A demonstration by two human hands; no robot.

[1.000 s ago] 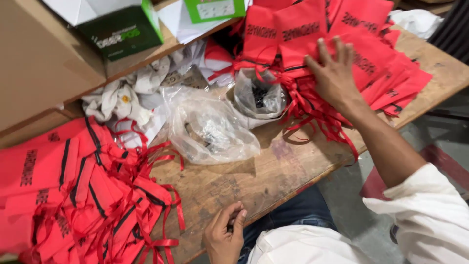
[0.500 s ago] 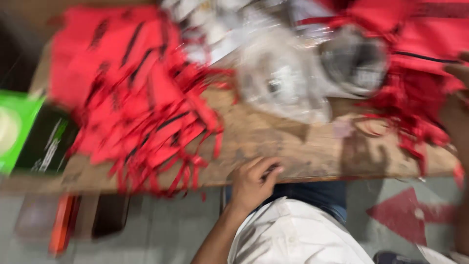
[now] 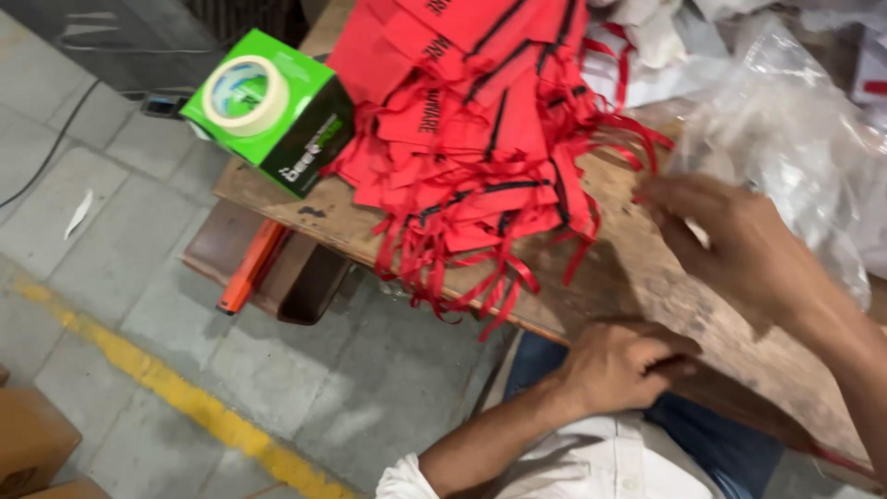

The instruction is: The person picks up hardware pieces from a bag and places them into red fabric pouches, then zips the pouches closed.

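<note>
The view has swung left since a second ago — the floor and the bench's near corner now fill the frame, where the far pile of red pieces filled it before; at the far left a green box (image 3: pixel 277 106) with a roll of tape (image 3: pixel 245 94) on its top sits on the wooden bench (image 3: pixel 637 277), just beside the heap of red fabric pieces with ribbon ties (image 3: pixel 480 139), whose ribbons spill over the bench edge; below, the left hand (image 3: pixel 614 365) has stayed at the near edge, fingers curled shut against the wood, and I cannot tell whether anything is in it; the right hand (image 3: pixel 739 245) has come away from the far red pile and now hovers, blurred, fingers loosely spread and holding nothing visible, just in front of the clear plastic bag (image 3: pixel 795 148) — so the reach has shifted from the red pieces to the bag.
</note>
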